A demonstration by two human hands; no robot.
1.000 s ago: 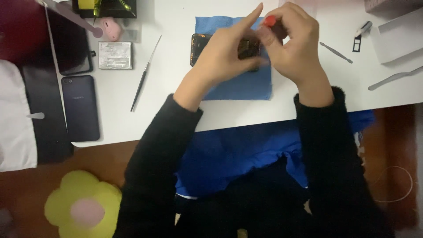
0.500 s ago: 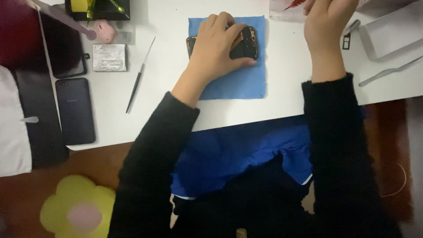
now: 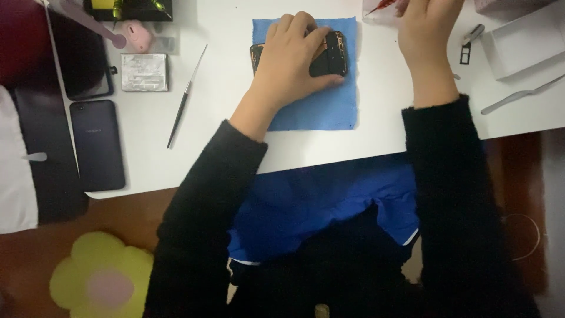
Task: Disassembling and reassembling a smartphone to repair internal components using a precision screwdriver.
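Blue cloth [image 3: 318, 109] underneath, my left hand [image 3: 291, 59] presses flat on the opened phone [image 3: 329, 53]; right hand [image 3: 426, 29] reaches away, grip unclear; next needs a tool.

1. Left hand [image 3: 297, 56]: palm down, fingers curled and spread slightly, thumb stretched out toward the right hand; back of hand faces the camera. It presses flat on what lies beneath it.
2. Left wrist and forearm: bare wrist runs back and outward from the hand; black sleeve covers the forearm, elbow bent toward the body.
3. Right hand [image 3: 428, 29]: raised farther forward than the left hand, back to the camera, fingers partly cut by the picture's top edge; grip cannot be told.
4. Right wrist and forearm: bare wrist straight behind the hand; black sleeve runs nearly straight back to the body.
5. Hands well apart, not touching.
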